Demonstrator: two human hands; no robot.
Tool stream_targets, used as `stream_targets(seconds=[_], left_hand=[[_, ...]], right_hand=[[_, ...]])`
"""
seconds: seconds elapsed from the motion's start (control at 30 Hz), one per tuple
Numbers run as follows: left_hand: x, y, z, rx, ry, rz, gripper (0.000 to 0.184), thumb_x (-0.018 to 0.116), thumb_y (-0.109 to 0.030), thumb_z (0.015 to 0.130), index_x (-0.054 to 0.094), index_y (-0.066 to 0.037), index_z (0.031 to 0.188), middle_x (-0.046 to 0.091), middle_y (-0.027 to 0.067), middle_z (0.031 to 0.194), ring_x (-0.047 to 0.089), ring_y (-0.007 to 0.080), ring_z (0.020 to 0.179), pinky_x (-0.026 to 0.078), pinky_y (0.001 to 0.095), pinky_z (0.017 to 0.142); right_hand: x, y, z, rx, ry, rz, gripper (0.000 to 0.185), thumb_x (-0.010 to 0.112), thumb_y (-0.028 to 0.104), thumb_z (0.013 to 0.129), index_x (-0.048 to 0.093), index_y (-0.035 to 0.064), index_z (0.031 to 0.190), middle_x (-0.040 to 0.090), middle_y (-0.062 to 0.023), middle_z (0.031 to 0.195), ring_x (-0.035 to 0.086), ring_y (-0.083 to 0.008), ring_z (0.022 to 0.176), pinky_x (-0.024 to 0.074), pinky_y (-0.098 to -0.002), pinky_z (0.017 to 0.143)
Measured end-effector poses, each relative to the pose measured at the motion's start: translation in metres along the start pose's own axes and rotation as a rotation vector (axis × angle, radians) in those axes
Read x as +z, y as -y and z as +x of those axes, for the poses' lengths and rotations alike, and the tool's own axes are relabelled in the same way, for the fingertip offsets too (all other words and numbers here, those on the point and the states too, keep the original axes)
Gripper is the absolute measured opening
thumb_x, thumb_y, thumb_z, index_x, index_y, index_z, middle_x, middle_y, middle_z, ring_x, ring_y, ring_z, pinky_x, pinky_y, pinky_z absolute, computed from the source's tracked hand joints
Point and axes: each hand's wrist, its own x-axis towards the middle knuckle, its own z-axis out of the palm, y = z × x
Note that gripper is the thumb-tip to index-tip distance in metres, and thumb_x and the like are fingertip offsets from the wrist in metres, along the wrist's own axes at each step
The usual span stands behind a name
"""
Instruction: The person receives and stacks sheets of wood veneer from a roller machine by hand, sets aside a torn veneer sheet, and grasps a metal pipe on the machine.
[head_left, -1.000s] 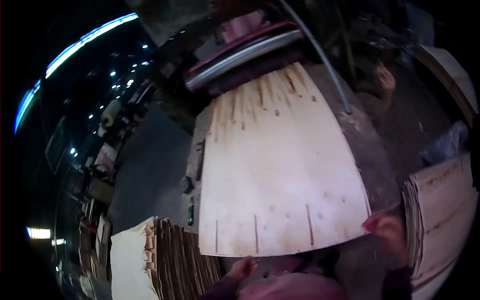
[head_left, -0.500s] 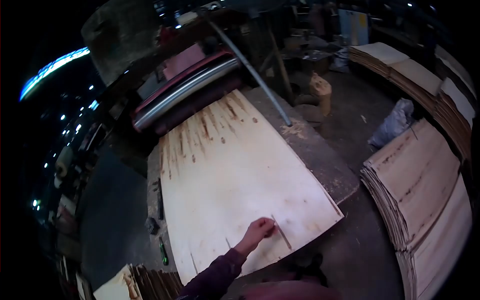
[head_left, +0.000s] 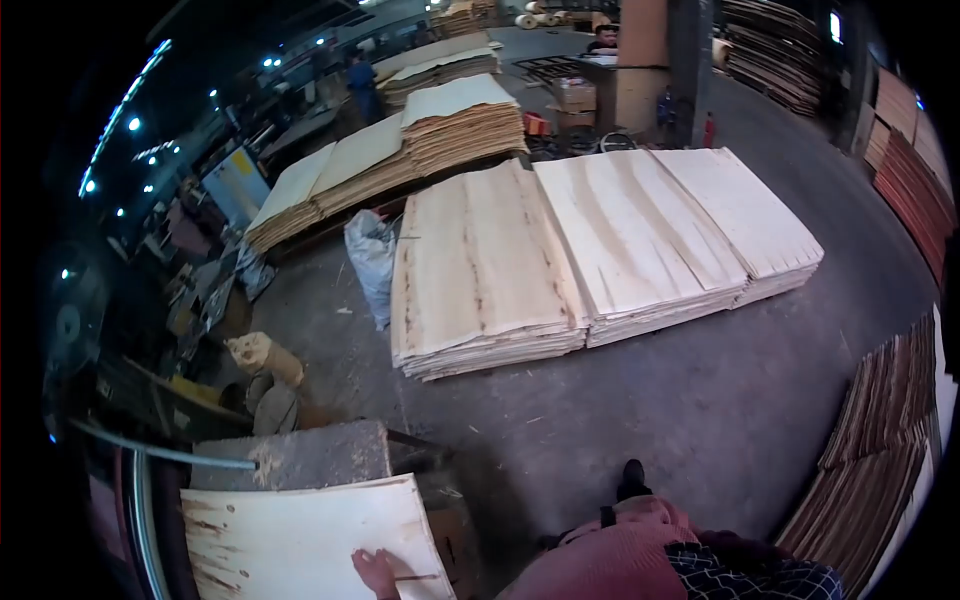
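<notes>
Near the bottom edge, my left hand [head_left: 375, 573] rests on a pale wood veneer sheet [head_left: 300, 530], its fingers bent and close together beside a dark slit. Whether the fingers pinch anything is too small to tell. The sheet lies on a worn table [head_left: 340, 455], with dark streaks at its left end next to a metal roller [head_left: 147, 520]. My right hand is out of sight; a dark checked cloth [head_left: 755, 572] shows at the bottom right, beside the pink clothing on my body.
Stacks of veneer [head_left: 490, 260] stand across the floor, with more stacks behind [head_left: 460, 125]. A whitish sack [head_left: 372, 262] leans beside them. Dark-edged sheets [head_left: 870, 440] stand at right. A metal rod [head_left: 165, 452] crosses the table. Two people are in the far background.
The view has swung right, away from the roller and towards the floor stacks. My left hand has come onto the sheet. My right hand, seen at the sheet's corner earlier, has left the view.
</notes>
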Motion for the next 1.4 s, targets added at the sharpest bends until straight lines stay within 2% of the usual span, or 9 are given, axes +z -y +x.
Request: stream_targets(seconds=[0.17,0.33,0.43,0.8,0.93,1.0,1.1,1.27,1.4], left_hand=[[0.033,-0.017,-0.016,0.044,-0.189,0.247,0.05,0.067,-0.018,0.079,0.048,0.008,0.117,0.052,0.028,0.12,0.049,0.0409,0.116,0.037,0.0479,0.104],[0.091,-0.047,-0.078,0.186,-0.235,0.742,0.04,0.062,-0.032,0.079,0.057,0.002,0.099,0.057,0.0248,0.105,0.052,0.0416,0.105,0.042,0.0502,0.091],[0.096,-0.157,-0.126,-0.175,-0.225,0.516,0.047,0.065,-0.036,0.076,0.057,0.002,0.103,0.055,0.0229,0.114,0.051,0.0411,0.111,0.045,0.0506,0.091],[0.078,-0.137,-0.099,-0.554,-0.339,0.659,0.073,0.052,-0.057,0.085,0.042,-0.007,0.137,0.03,0.0186,0.15,0.028,0.0444,0.136,0.035,0.0561,0.103],[0.092,-0.115,-0.064,-0.488,-0.673,0.829,0.06,0.051,-0.04,0.091,0.043,-0.005,0.139,0.033,0.0182,0.15,0.026,0.042,0.138,0.023,0.0572,0.107],[0.089,-0.099,-0.053,-0.455,-0.699,0.767,0.059,0.055,-0.036,0.088,0.045,-0.005,0.137,0.034,0.0181,0.149,0.025,0.0424,0.138,0.02,0.0561,0.108],[0.083,-0.113,-0.06,-0.528,-0.652,0.732,0.059,0.056,-0.035,0.087,0.046,-0.004,0.137,0.035,0.0179,0.149,0.025,0.0427,0.138,0.019,0.0555,0.108],[0.071,-0.131,-0.006,-0.787,-0.751,0.576,0.064,0.059,-0.035,0.085,0.042,-0.007,0.14,0.03,0.0161,0.152,0.019,0.0437,0.14,0.016,0.061,0.108],[0.059,-0.133,0.035,-0.921,-0.847,0.535,0.067,0.06,-0.037,0.084,0.041,-0.008,0.141,0.029,0.0154,0.153,0.017,0.0443,0.141,0.015,0.062,0.108]], right_hand=[[0.02,-0.086,0.029,-0.153,-0.104,-0.212,0.015,0.06,0.019,0.076,0.07,0.0111,0.083,0.069,-0.0127,0.081,0.066,-0.0338,0.079,0.0516,-0.0468,0.07],[-0.134,-0.117,0.139,-0.051,-0.017,0.101,0.018,0.058,0.021,0.08,0.067,0.01,0.09,0.067,-0.0131,0.089,0.064,-0.0316,0.085,0.0508,-0.0457,0.075],[-0.212,-0.08,0.207,-0.048,-0.043,0.235,0.02,0.057,0.022,0.083,0.066,0.0094,0.095,0.066,-0.0134,0.093,0.063,-0.0303,0.089,0.0503,-0.045,0.077],[-0.272,0.146,0.349,-0.405,0.041,0.217,0.027,0.051,0.025,0.093,0.06,0.007,0.111,0.061,-0.0143,0.11,0.06,-0.0255,0.101,0.0485,-0.0424,0.088],[-0.232,0.186,0.425,-0.71,0.049,-0.127,0.03,0.049,0.027,0.097,0.058,0.0061,0.117,0.06,-0.0146,0.116,0.058,-0.0238,0.106,0.0479,-0.0415,0.092],[-0.167,0.148,0.532,-1.262,-0.354,-0.869,0.032,0.049,0.027,0.099,0.057,0.0057,0.12,0.059,-0.0147,0.119,0.058,-0.0229,0.108,0.0476,-0.041,0.094],[-0.315,0.358,0.39,-0.418,0.258,0.093,0.037,0.056,0.037,0.089,0.068,0.0018,0.084,0.07,-0.0108,0.082,0.064,-0.0215,0.068,0.0505,-0.0382,0.062],[-0.378,0.596,0.454,-0.965,0.103,-0.398,0.016,0.062,0.019,0.085,0.065,0.004,0.084,0.066,-0.0072,0.07,0.061,-0.0157,0.061,0.0479,-0.0345,0.057],[-0.382,0.885,0.352,-1.338,0.291,0.088,0.021,0.064,0.014,0.084,0.067,0.007,0.103,0.068,-0.0122,0.088,0.066,-0.0252,0.081,0.0509,-0.0327,0.072]])
